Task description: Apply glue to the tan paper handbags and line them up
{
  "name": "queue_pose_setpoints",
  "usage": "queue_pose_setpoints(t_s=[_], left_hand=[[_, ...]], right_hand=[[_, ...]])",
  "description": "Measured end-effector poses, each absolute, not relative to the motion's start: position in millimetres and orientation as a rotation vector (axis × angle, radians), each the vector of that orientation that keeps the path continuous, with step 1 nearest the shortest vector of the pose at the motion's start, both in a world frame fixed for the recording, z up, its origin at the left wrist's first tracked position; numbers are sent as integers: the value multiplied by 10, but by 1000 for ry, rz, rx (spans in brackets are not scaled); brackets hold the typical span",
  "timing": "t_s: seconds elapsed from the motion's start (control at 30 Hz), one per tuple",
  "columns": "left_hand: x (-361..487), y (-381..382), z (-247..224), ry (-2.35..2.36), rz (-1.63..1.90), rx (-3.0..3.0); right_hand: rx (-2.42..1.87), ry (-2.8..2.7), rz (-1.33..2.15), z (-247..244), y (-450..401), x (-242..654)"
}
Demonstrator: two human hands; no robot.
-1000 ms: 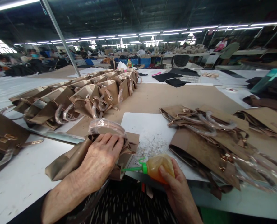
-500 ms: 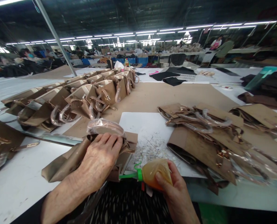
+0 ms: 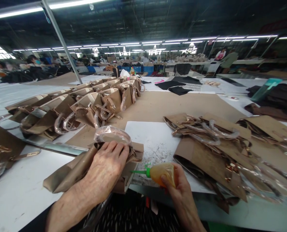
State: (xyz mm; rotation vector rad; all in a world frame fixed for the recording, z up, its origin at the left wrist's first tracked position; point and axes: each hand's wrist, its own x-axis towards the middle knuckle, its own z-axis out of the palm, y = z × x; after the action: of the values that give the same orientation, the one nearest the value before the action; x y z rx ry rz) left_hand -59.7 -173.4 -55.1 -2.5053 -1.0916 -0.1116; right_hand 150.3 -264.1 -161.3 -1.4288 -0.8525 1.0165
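A brown handbag (image 3: 68,172) lies on its side at the table's front edge, its plastic-wrapped handle (image 3: 113,130) arching at the far side. My left hand (image 3: 111,162) is closed over the bag's upper part, fingers curled round its edge; the fingertips are partly hidden. In my right hand (image 3: 179,185) is a soft glue bottle (image 3: 162,174) with amber liquid, a green cap and a thin green nozzle. The bottle lies sideways, nozzle pointing left at the bag's pale inner panel (image 3: 129,169). Whether the tip touches the panel I cannot tell.
Rows of upright brown handbags (image 3: 85,101) stand at the left back. Flat bags (image 3: 211,161) with wrapped handles are piled on the right. Black fabric pieces (image 3: 177,84) and a teal bottle (image 3: 266,88) lie farther back. Several people work in the distance.
My right hand has raised the glue bottle slightly, and its nozzle now sits higher along the bag's panel. My left hand keeps its hold on the bag. The camera view has tilted up a little.
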Motion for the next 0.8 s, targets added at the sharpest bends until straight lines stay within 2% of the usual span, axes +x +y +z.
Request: queue_pose_setpoints(t_s=[0.47, 0.67, 0.8], left_hand=[[-616, -1628, -539, -1129, -112, -2566], [-610, -1669, -530, -1147, -80, -2587], [-593, -1686, -507, -1141, -57, -2602]], right_hand=[[-1623, -1090, 672, -1714, -2462, 1591], [-1486, -850, 939, -1622, -2462, 1607], [-1416, -804, 969, -1552, -2458, 1581]])
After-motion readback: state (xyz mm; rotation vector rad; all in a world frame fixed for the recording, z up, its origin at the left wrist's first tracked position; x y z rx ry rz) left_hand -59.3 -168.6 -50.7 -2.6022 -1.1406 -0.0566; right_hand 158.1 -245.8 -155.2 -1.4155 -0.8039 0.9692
